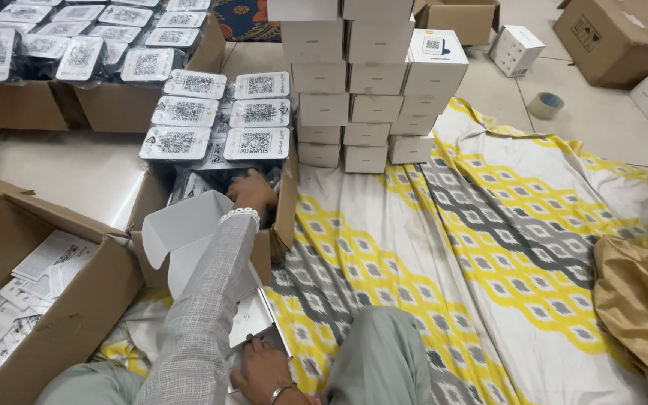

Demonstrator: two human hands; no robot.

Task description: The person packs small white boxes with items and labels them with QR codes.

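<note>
Currently my left hand (253,191) reaches into the cardboard carton (285,214) at 10 o'clock, among the wrapped black devices (256,142); its fingers are hidden, so I cannot tell their state. My right hand (262,369), at 6 o'clock, grips the open white box (189,229), fingers curled on its lower edge.

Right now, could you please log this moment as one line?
left hand: inside cardboard box, among wrapped devices | right hand: holding open white box | surface: patterned sheet
</note>
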